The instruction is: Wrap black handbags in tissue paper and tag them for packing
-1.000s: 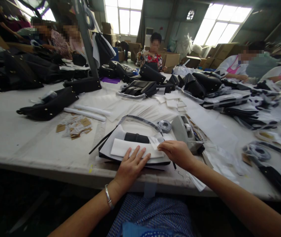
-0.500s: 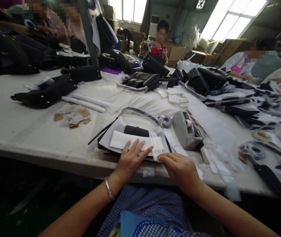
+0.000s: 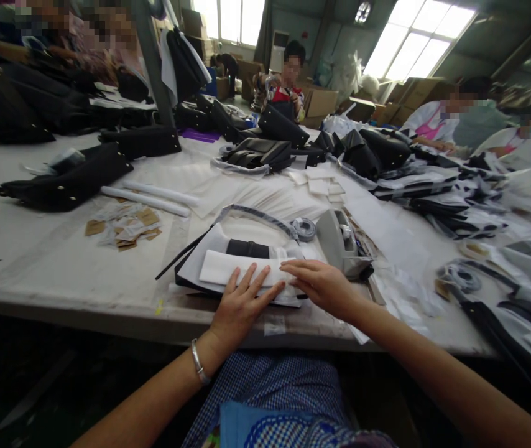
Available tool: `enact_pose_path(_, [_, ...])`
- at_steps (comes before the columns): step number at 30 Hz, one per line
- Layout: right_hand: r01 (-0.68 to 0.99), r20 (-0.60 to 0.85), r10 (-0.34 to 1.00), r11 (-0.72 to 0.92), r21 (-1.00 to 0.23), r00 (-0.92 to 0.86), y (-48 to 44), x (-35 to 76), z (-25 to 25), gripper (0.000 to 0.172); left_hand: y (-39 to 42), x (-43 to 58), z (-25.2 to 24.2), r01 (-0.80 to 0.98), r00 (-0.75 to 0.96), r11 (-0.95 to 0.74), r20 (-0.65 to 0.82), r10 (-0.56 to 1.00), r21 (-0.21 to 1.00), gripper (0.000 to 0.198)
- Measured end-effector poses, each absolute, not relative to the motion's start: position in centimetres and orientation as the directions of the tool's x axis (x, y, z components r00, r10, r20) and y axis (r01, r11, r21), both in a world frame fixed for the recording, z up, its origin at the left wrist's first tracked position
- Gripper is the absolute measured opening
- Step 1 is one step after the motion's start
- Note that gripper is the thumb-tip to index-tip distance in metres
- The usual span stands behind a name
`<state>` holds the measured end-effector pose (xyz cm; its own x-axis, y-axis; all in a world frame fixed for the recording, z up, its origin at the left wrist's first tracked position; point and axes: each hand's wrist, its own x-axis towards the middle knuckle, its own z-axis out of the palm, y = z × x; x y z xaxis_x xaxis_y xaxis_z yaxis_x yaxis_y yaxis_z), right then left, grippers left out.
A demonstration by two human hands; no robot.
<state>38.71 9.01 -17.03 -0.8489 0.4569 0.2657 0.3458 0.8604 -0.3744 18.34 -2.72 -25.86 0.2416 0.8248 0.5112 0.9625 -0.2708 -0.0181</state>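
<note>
My left hand (image 3: 242, 302) lies flat with fingers spread on a white foam strip (image 3: 221, 267) that wraps part of a black bag (image 3: 247, 249) near the table's front edge. My right hand (image 3: 321, 283) rests just to the right, fingers stretched out and pressing on the strip's right end and a piece of clear tape there. A grey-wrapped bag handle (image 3: 258, 214) arcs behind the bag. A silver bracelet sits on my left wrist.
A grey tape dispenser (image 3: 337, 242) and a tape roll (image 3: 303, 229) stand right of the bag. Brown paper tags (image 3: 123, 224), white foam rolls (image 3: 147, 200) and black bags (image 3: 64, 180) lie to the left. Several other people work around the long table (image 3: 23, 249).
My right hand moved back from the table's edge up onto the strip's right end. My left hand stayed pressed on the strip. The camera shifted slightly.
</note>
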Motion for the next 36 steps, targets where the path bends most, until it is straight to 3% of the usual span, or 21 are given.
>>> enact_pose_path(2, [0.306, 0.231, 0.386, 0.898, -0.315, -0.893, 8.7, 38.8, -17.9, 0.027, -2.8, 18.3, -26.1, 0.957, 0.261, -0.289, 0.535, 0.804, -0.032, 0.062])
enact_pose_path(6, [0.382, 0.243, 0.431, 0.896, -0.225, -0.869, 9.1, 38.2, -17.8, 0.024, -2.9, 18.3, -26.5, 0.956, 0.261, -0.291, 0.557, 0.789, -0.036, 0.055])
enact_pose_path(9, [0.347, 0.261, 0.39, 0.917, -0.194, -0.883, 11.5, 36.1, -17.5, 0.023, -2.8, 18.3, -26.7, 0.96, 0.257, -0.278, 0.551, 0.794, -0.047, 0.05])
enact_pose_path(12, [0.311, 0.129, 0.332, 0.937, -0.158, -0.934, 14.0, 34.1, -18.6, 0.039, -2.6, 18.2, -26.9, 0.96, 0.257, -0.273, 0.554, 0.792, -0.055, 0.048])
enact_pose_path(15, [0.424, -0.008, 0.425, 0.902, -0.088, -0.905, 14.7, 33.5, -20.1, 0.043, -2.5, 18.2, -27.2, 0.959, 0.257, -0.278, 0.558, 0.789, -0.048, 0.047])
enact_pose_path(20, [0.511, -0.044, 0.512, 0.859, 0.033, -0.858, 13.9, 33.4, -20.3, 0.037, -2.6, 18.3, -27.4, 0.959, 0.257, -0.278, 0.567, 0.783, -0.05, 0.046])
enact_pose_path(22, [0.476, -0.069, 0.476, 0.879, 0.014, -0.877, 13.9, 33.4, -19.9, 0.033, -2.6, 18.3, -27.3, 0.958, 0.258, -0.281, 0.573, 0.778, -0.051, 0.046])
enact_pose_path(24, [0.424, -0.052, 0.421, 0.902, -0.081, -0.905, 14.0, 33.9, -19.7, 0.028, -2.7, 18.3, -27.3, 0.957, 0.26, -0.288, 0.578, 0.773, -0.045, 0.047])
enact_pose_path(28, [0.329, 0.185, 0.421, 0.862, -0.385, -0.888, 12.6, 37.2, -19.5, 0.027, -2.8, 18.3, -27.2, 0.956, 0.245, -0.292, 0.563, 0.79, -0.006, 0.051])
enact_pose_path(30, [0.299, 0.294, 0.46, 0.837, -0.459, -0.838, 10.9, 39.3, -19.3, 0.03, -2.8, 18.2, -27.0, 0.956, 0.242, -0.293, 0.534, 0.81, 0.012, 0.052])
enact_pose_path(36, [0.303, 0.338, 0.397, 0.905, -0.298, -0.853, 6.9, 41.2, -18.7, 0.055, -2.6, 18.0, -26.0, 0.956, 0.261, -0.295, 0.467, 0.845, 0.0, 0.054])
